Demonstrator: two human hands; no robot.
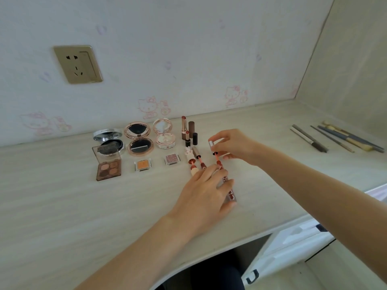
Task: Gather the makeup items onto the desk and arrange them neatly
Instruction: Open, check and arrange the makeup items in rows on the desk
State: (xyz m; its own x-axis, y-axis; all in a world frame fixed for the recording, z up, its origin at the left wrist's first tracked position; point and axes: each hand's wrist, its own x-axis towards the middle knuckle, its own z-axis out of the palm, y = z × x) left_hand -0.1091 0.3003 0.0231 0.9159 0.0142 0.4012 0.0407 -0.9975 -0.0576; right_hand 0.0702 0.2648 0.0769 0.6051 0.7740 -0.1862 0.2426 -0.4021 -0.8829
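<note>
Head: left hand (pixel 206 190) flat on tube (pixel 230 192); right hand (pixel 234 146) pinches wand (pixel 215 152).

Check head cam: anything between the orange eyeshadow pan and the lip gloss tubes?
Yes: one pink glitter eyeshadow pan sits between the orange pan and the lip gloss tubes, seen in the head view.

You see an evenly lit, bright scene in soft daylight with faint shadows under both forearms. The pale surface (pixel 62 206) looks slightly washed out. Wide-angle distortion bends its front edge and the wall corner. Detail stays fairly sharp, softening toward the edges.
</note>
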